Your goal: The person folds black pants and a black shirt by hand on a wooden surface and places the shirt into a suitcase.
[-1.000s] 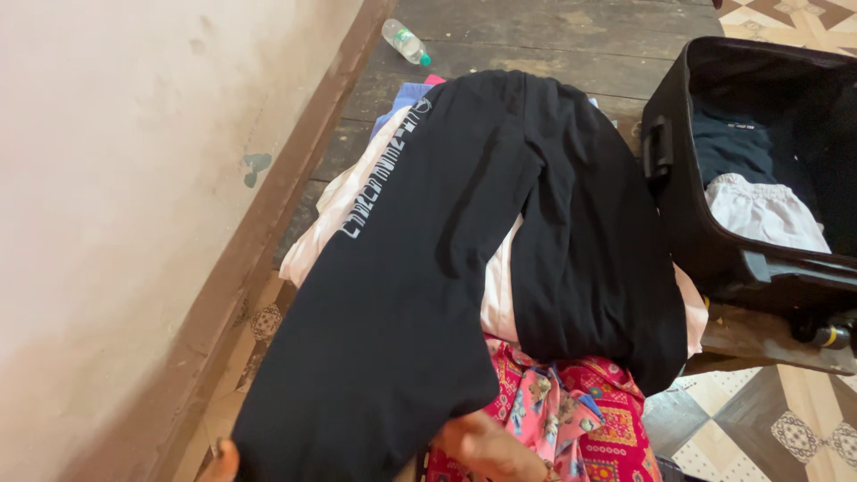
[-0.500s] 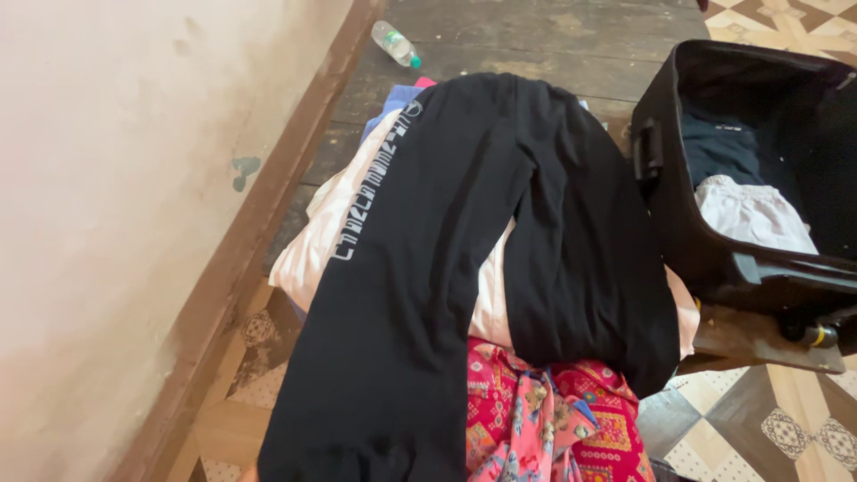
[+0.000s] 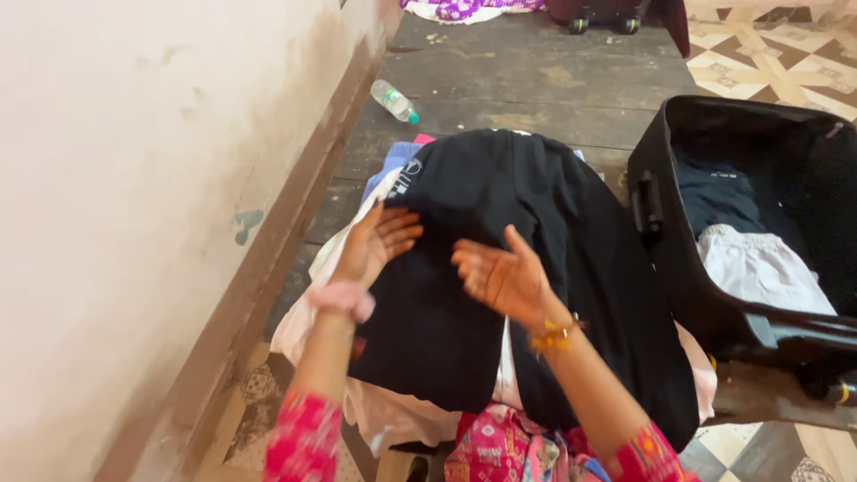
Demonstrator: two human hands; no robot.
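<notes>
Black trousers with a white printed stripe lie on a pile of clothes, one leg folded up over itself. My left hand rests on the folded leg's left edge, fingers spread. My right hand hovers palm up just above the middle of the trousers, fingers apart, holding nothing. Under the trousers lie a pale pink garment and a pink patterned cloth.
An open black suitcase stands at the right with a dark garment and a white garment inside. A plastic bottle lies on the dark wooden floor by the wall. Patterned tiles show at the far right.
Both hands have come up into view over the trousers. The long left trouser leg has been folded up, so the trousers are shorter. The camera has tilted upward.
</notes>
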